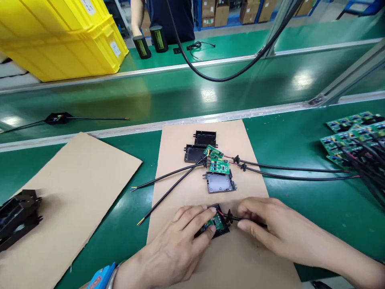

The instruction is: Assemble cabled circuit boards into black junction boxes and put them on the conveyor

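Observation:
My left hand (188,237) lies over a black plastic case (223,229) holding a green circuit board (215,221), its fingers pressing on the board and the case edge. To its right, my right hand (264,224) pinches the black cable (236,218) just past a black grommet (229,216). Beyond my hands, two wired green boards (219,166) (214,152) rest beside and partly over open black cases (221,182) (194,153). Another case (205,138) sits farther back. Black cables run out left and right from these boards.
Cardboard sheets (177,138) (75,168) cover parts of the green bench (288,148). Black cases (19,216) lie at left, wired boards (357,138) at right. Yellow bins (72,52) stand back left. Across the bench, a person's hand is near black cylinders (159,39). A cable loop (222,79) hangs overhead.

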Action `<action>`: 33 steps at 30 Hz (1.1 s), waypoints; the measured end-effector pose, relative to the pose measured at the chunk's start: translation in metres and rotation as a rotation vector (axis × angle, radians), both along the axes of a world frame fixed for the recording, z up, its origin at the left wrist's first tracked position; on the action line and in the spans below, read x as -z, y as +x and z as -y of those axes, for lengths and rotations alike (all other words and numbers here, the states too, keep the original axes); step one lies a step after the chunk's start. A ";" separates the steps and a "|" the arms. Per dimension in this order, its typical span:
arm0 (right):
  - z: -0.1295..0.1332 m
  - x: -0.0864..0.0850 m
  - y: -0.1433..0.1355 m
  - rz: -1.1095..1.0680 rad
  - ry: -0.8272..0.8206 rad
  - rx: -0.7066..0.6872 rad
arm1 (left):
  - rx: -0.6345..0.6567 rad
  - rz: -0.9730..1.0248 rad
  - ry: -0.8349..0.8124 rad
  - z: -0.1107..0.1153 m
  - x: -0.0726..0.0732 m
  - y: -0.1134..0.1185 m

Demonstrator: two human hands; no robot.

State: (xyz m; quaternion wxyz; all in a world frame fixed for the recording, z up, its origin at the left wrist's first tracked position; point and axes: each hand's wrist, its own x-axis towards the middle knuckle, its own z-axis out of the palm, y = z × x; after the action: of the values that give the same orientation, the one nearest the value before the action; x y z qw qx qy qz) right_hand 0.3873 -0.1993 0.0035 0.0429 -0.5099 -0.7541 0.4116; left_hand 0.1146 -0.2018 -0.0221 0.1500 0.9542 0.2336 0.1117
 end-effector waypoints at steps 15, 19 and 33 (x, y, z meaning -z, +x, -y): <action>-0.052 -0.006 -0.025 -0.075 -0.141 -0.412 | 0.048 -0.019 -0.034 -0.007 0.000 -0.002; -0.062 -0.008 -0.025 -0.007 -0.199 -0.483 | 0.073 -0.063 -0.008 -0.005 0.001 -0.003; -0.057 -0.022 -0.055 0.420 -0.139 -0.533 | -0.005 -0.075 -0.006 -0.001 -0.005 0.011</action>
State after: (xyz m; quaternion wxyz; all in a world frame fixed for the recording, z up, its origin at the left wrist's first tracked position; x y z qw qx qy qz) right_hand 0.3324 -0.1426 0.0252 -0.2573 -0.3703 -0.8233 0.3447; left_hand 0.1255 -0.2007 -0.0175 0.1438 0.9567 0.2416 0.0754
